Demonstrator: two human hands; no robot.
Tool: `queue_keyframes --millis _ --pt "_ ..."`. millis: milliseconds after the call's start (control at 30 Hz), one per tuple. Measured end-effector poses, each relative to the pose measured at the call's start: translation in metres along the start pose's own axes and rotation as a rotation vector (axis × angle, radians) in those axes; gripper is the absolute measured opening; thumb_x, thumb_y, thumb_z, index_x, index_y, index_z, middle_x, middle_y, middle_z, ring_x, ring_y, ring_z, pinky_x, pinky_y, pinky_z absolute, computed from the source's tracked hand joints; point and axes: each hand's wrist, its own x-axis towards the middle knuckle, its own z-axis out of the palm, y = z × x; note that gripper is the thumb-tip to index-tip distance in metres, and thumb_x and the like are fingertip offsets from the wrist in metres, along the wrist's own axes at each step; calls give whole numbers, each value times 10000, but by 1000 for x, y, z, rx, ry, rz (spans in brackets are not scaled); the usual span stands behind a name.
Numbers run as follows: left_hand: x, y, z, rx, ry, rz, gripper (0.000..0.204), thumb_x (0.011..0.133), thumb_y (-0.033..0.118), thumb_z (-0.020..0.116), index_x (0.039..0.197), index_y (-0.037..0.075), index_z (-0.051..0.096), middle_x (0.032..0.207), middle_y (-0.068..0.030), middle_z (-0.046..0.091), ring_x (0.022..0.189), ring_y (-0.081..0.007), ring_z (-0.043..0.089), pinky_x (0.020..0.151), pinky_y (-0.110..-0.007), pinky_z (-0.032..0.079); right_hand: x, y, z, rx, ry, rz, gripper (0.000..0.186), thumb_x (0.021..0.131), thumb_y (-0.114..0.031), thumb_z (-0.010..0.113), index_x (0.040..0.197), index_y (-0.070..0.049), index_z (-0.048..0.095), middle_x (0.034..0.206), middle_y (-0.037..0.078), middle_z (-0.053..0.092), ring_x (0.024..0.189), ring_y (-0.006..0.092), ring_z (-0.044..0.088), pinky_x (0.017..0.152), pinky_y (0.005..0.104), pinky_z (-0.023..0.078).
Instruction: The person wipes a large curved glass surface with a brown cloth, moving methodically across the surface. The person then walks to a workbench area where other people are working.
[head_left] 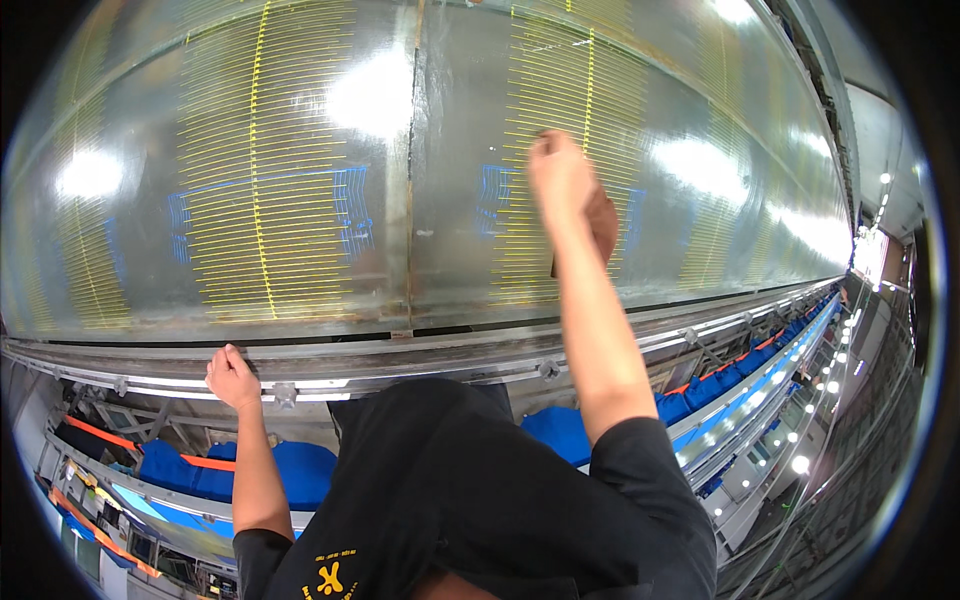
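Note:
A long, shiny grey table surface (pixel 450 190) stretches in front of me, printed with bands of yellow ruled lines and blue marks. Over the right-hand yellow line band (pixel 540 100) my right hand (pixel 563 180) is raised, slightly blurred, its fingers closed together. A brown flat piece (pixel 604 228) shows behind that wrist, partly covered by the forearm; whether the fingers grip it is hidden. At the left, my left hand (pixel 232 378) is curled closed by the near metal rail (pixel 310 383), and nothing shows in it.
The metal rail with clamp-like knobs (pixel 285 393) runs along the near table edge. Behind me are blue bundles (pixel 305 472) and orange strips (pixel 210 462) on another long bench. Ceiling lights reflect brightly off the table. A dark metal seam (pixel 409 220) crosses the surface.

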Motion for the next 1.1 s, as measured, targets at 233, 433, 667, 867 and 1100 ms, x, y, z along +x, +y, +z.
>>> queue_keyframes --millis 233,433,667,867,1100 --pt "-2 -4 3 -2 -8 -13 328 1028 331 533 813 128 676 830 -53 702 862 -311 631 783 -463 421 -7 -41 -6 -34 -74 -5 166 916 -254 675 1019 -139 736 947 109 753 891 314 728 748 457 582" --pt "-4 -3 1 -18 -7 -25 326 1026 337 535 835 118 683 844 -68 700 864 -324 628 786 -468 421 -17 -44 -5 -33 -88 -229 177 886 -279 710 993 -139 731 899 119 727 803 331 729 687 468 585" --pt "4 4 -2 3 -27 -32 312 1019 317 548 841 99 683 843 -77 694 848 -327 614 763 -468 411 -4 -47 -7 -67 -118 -221 166 898 -265 699 1007 -147 741 919 136 727 851 341 729 703 471 584" --pt "0 2 -1 18 -19 -34 321 1017 322 553 812 96 654 846 -72 683 858 -328 608 767 -468 410 3 -44 -12 -27 -97 -242 189 868 -260 731 1026 -157 743 909 127 721 836 346 728 698 474 584" --pt "-3 0 0 -4 -3 -30 326 1020 327 551 818 96 659 849 -79 685 853 -335 607 773 -473 414 -10 -40 -2 -31 -71 -291 158 876 -256 725 1020 -194 745 910 115 722 796 334 731 677 462 590"
